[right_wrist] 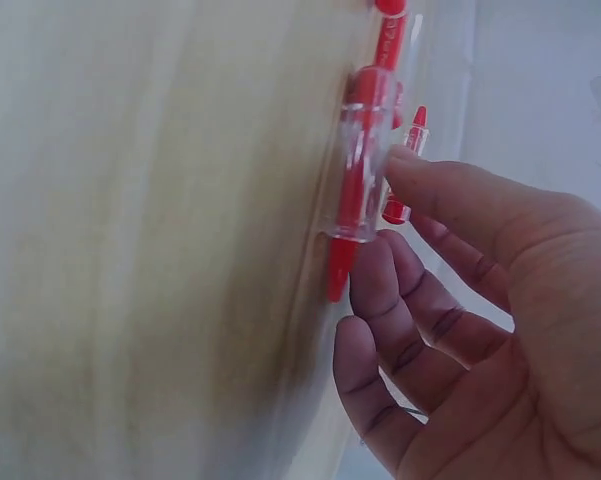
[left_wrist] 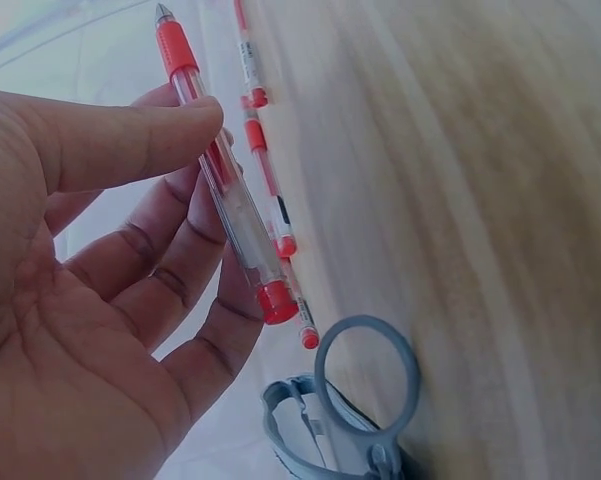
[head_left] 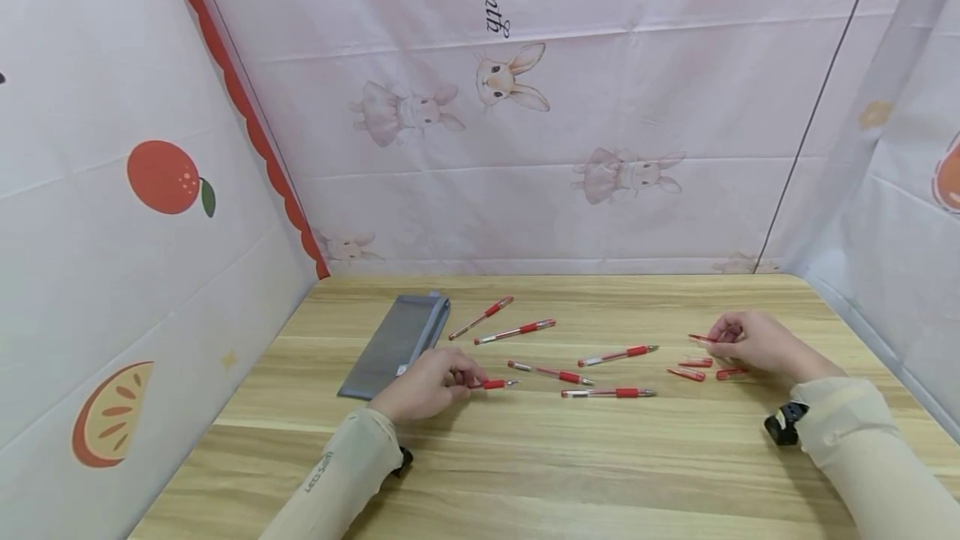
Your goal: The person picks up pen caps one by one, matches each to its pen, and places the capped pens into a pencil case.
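Observation:
Between thumb and fingers, my left hand (head_left: 433, 383) pinches an uncapped red gel pen (left_wrist: 242, 225). Its metal tip points away from the palm, toward the right in the head view. On the right side of the table, my right hand (head_left: 757, 346) holds a clear and red pen cap (head_left: 701, 338) at its fingertips. That cap is partly hidden behind the thumb in the right wrist view. Close below this hand lie several more caps, one of them a loose cap (right_wrist: 358, 170) near the fingers. Uncapped pens, such as one red pen (head_left: 609, 393), lie between the hands.
A grey zip pouch (head_left: 386, 346) lies beside my left hand, its ring (left_wrist: 367, 375) showing in the left wrist view. Several red pens, including one farther back (head_left: 516, 332), are spread over the wooden table (head_left: 570, 473). Printed cloth (head_left: 450, 215) hangs around the table.

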The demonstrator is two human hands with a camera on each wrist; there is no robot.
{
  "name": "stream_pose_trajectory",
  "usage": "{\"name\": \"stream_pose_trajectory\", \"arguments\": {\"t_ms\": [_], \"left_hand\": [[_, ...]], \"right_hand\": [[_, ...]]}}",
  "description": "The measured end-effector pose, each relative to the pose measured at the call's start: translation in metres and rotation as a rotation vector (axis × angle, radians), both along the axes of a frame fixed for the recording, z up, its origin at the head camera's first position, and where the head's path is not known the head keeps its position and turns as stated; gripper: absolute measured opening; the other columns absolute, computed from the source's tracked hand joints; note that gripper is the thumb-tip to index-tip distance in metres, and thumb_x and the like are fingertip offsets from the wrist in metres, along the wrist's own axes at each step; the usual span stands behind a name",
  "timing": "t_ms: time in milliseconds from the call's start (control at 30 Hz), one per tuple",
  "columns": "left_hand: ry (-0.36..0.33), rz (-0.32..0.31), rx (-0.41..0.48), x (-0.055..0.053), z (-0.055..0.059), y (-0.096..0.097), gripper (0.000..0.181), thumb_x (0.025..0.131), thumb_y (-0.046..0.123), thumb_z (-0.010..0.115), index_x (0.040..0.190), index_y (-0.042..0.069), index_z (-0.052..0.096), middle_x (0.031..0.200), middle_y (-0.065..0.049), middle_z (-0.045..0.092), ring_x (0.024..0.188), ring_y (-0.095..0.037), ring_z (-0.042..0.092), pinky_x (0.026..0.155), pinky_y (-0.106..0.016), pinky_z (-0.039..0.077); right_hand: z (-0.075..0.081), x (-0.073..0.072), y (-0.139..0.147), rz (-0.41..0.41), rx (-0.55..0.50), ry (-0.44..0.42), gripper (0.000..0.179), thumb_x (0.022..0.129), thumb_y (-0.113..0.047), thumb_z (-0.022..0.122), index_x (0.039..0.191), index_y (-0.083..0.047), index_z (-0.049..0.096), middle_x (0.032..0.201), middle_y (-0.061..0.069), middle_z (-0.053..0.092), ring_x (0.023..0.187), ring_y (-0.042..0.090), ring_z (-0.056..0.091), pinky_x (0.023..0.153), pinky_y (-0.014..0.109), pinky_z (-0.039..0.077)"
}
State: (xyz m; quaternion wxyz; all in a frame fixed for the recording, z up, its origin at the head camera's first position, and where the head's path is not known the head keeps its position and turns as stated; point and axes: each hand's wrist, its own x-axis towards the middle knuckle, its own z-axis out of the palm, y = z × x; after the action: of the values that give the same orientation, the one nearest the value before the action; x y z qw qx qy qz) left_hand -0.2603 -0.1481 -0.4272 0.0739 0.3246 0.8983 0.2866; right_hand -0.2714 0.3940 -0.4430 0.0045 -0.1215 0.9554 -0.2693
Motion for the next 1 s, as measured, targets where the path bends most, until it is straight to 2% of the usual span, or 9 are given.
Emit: {"name": "stream_pose_trajectory", "arguments": {"t_ms": [167,333,500,700,833,1000], "left_hand": [[-0.037,0.021,0.024,0.003,0.003,-0.001,0.03,0.098,-0.003,0.071,0.117,0.019,0.081,0.104,0.002,0.076,0.096,-0.01,0.066,0.086,-0.027,0.058],[-0.034,0.026,0.028,0.004,0.006,0.0,0.032,0.099,-0.003,0.07,0.119,0.018,0.081,0.104,0.0,0.077,0.093,-0.009,0.066,0.084,-0.027,0.058],[-0.02,0.025,0.029,0.007,0.008,0.001,0.033,0.099,-0.003,0.07,0.118,0.021,0.08,0.104,0.0,0.076,0.093,-0.009,0.065,0.084,-0.027,0.057],[0.008,0.004,0.038,0.008,0.012,0.003,0.031,0.099,-0.002,0.07,0.118,0.021,0.079,0.104,-0.001,0.076,0.094,-0.009,0.065,0.084,-0.027,0.057],[0.018,-0.005,0.038,0.009,0.015,0.004,0.031,0.1,-0.001,0.07,0.12,0.021,0.079,0.104,-0.001,0.076,0.094,-0.008,0.064,0.083,-0.026,0.056],[0.023,-0.019,0.039,0.012,0.019,0.007,0.03,0.102,0.001,0.07,0.122,0.021,0.079,0.104,-0.002,0.076,0.093,-0.007,0.065,0.082,-0.025,0.057]], "right_hand": [[0.004,0.006,-0.003,-0.031,-0.017,-0.007,0.016,0.099,-0.022,0.078,0.101,-0.007,0.074,0.092,0.001,0.071,0.081,0.011,0.061,0.067,0.026,0.049],[0.012,0.014,-0.01,-0.055,-0.043,-0.02,0.02,0.102,-0.026,0.074,0.107,-0.007,0.073,0.098,0.003,0.071,0.082,0.012,0.064,0.068,0.026,0.052],[0.019,0.022,-0.022,-0.05,-0.027,0.038,0.02,0.101,-0.026,0.077,0.109,-0.009,0.074,0.098,0.001,0.073,0.083,0.009,0.064,0.07,0.024,0.052],[0.029,0.032,-0.046,-0.005,-0.066,0.089,0.014,0.099,-0.022,0.078,0.106,-0.01,0.076,0.093,-0.002,0.073,0.077,0.007,0.065,0.066,0.023,0.053],[0.034,0.041,-0.065,0.039,-0.105,0.144,0.011,0.098,-0.018,0.079,0.104,-0.009,0.076,0.087,-0.003,0.073,0.072,0.004,0.062,0.061,0.024,0.05],[0.034,0.051,-0.086,0.078,-0.12,0.237,0.009,0.097,-0.016,0.08,0.102,-0.01,0.076,0.084,-0.008,0.072,0.076,-0.003,0.06,0.066,0.022,0.052]]}}
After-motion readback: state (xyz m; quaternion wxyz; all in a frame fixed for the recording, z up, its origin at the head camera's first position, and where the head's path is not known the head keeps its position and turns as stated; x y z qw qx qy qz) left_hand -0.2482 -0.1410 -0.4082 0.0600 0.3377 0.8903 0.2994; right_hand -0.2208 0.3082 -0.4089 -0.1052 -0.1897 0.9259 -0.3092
